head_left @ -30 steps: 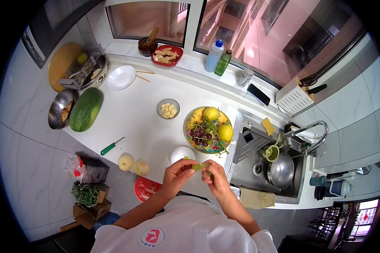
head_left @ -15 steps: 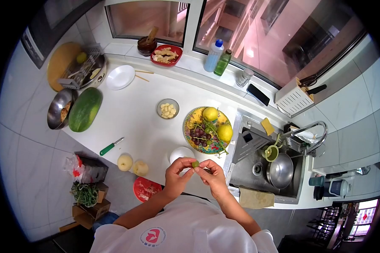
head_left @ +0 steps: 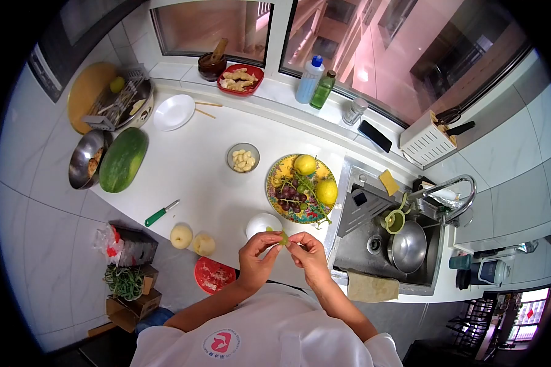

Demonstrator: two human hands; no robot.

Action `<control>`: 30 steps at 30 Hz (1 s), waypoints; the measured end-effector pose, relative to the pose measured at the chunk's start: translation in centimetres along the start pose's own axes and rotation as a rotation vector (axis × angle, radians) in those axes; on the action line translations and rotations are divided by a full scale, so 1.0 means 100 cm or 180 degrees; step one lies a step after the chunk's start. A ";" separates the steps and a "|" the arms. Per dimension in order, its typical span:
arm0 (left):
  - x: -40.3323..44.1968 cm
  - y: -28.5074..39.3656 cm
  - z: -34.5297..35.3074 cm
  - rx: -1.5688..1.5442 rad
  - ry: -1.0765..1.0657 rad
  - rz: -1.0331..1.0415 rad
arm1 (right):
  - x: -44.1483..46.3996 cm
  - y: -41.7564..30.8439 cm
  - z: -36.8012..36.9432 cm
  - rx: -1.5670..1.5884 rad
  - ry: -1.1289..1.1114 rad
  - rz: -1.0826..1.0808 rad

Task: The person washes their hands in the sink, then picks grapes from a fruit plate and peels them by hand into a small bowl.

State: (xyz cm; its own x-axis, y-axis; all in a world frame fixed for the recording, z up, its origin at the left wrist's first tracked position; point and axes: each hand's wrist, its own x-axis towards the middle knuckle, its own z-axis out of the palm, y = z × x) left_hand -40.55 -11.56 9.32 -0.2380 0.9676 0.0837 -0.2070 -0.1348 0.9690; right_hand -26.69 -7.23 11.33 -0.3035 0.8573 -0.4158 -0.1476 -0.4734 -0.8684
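Observation:
My left hand [head_left: 256, 255] and my right hand [head_left: 310, 255] meet at the counter's front edge, fingertips pinching one small green grape [head_left: 283, 238] between them. Its skin looks partly pulled away, with a pale green bit by the left fingers. Just beyond the left fingertips is a small white bowl [head_left: 260, 221], partly hidden by that hand. Farther off, a patterned plate [head_left: 275, 209] bears dark red grapes [head_left: 289, 197], some green ones, stems and two yellow fruits [head_left: 326, 192].
Left of my hands lie two peeled pale fruits [head_left: 181, 236] and a green-handled knife [head_left: 159, 214]. A bowl of garlic cloves [head_left: 243, 159] stands behind. A watermelon [head_left: 123, 160] rests at the left; the sink [head_left: 355, 254] is right. Below the counter is a red basin [head_left: 214, 275].
The grape's skin has been pulled further off, and a paler green bit shows near my left fingers. Both hands stay in nearly the same place.

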 end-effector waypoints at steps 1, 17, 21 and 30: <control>-0.001 -0.002 0.000 0.0000 -0.0001 0.0000 | 0.000 0.000 0.000 0.0000 0.0001 0.0000; 0.008 -0.001 -0.008 -0.0485 -0.0332 -0.0747 | 0.003 -0.001 -0.002 -0.0147 -0.0340 -0.0310; 0.012 0.003 -0.012 -0.0560 -0.0548 -0.1144 | 0.003 -0.001 -0.008 -0.0081 -0.0348 -0.0324; 0.017 0.008 -0.012 -0.2391 -0.0388 -0.2373 | 0.004 -0.006 -0.019 0.0251 0.0032 -0.0041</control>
State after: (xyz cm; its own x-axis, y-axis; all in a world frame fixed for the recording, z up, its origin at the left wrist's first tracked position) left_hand -42.27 -10.28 10.00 0.2782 0.8693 -0.4086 -0.8036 0.4436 0.3968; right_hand -24.96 -6.21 11.14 -0.2918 0.8653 -0.4077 -0.2254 -0.4764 -0.8499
